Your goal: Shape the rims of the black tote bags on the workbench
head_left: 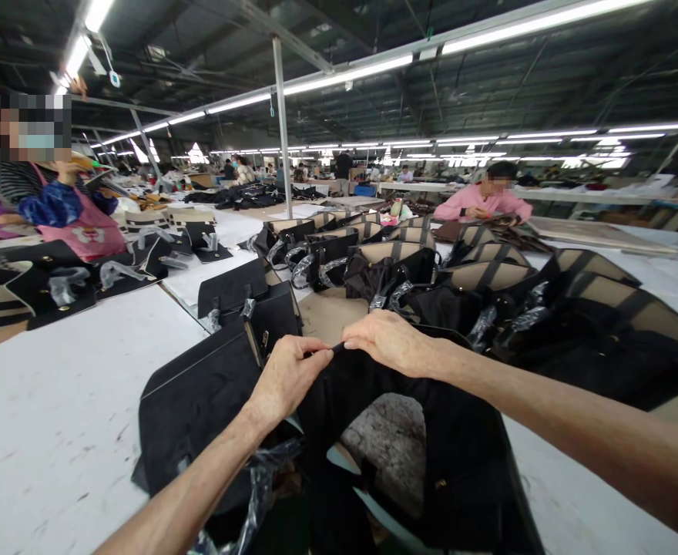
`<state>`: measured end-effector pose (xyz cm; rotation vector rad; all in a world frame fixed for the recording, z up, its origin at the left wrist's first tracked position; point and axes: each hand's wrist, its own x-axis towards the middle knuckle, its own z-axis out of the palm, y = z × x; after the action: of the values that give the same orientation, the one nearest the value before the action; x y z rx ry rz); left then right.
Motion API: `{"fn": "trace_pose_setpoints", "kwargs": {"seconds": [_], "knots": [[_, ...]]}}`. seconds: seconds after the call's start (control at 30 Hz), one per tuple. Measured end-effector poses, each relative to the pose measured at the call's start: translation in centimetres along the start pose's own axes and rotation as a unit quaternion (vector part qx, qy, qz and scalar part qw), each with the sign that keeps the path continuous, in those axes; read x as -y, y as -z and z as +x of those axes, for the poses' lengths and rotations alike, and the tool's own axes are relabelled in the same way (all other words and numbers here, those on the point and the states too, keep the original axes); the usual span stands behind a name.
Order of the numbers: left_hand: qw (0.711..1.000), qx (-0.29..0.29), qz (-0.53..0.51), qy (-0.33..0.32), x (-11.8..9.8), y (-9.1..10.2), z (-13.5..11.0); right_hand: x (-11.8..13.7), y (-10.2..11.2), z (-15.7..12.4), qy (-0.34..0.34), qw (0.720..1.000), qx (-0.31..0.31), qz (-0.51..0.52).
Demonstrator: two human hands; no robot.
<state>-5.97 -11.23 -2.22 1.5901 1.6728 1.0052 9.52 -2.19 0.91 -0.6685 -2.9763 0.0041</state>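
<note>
A black handbag (466,439) stands close in front of me, its near side folded so a grey, mottled patch (391,447) shows. My left hand (286,374) pinches the bag's dark upper edge between thumb and fingers. Just right of it, my right hand (388,339) pinches the same edge, with a short bit of black material visible between the two. Left of the bag lies a black flap panel (200,393), and below my left forearm hangs a handle in clear plastic wrap (261,486). The bag's inside is mostly hidden.
Rows of black-and-beige bags (489,277) with plastic-wrapped handles fill the table ahead and right. More bags (55,293) lie at left on the white tabletop (73,401). A person in a pink apron (88,223) stands left; another in a pink top (483,204) works across the table.
</note>
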Motion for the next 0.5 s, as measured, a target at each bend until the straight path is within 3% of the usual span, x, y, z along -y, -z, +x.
{"fn": "trace_pose_setpoints", "kwargs": {"seconds": [0.23, 0.5], "knots": [[0.996, 0.033, -0.076, 0.019, 0.2, 0.6, 0.2, -3.1, 1.0, -1.1, -0.030, 0.996, 0.015, 0.084], [0.998, 0.014, -0.057, 0.007, 0.9, 0.1, 0.6, -3.3, 0.3, -1.9, -0.079, 0.992, -0.020, 0.095]]}}
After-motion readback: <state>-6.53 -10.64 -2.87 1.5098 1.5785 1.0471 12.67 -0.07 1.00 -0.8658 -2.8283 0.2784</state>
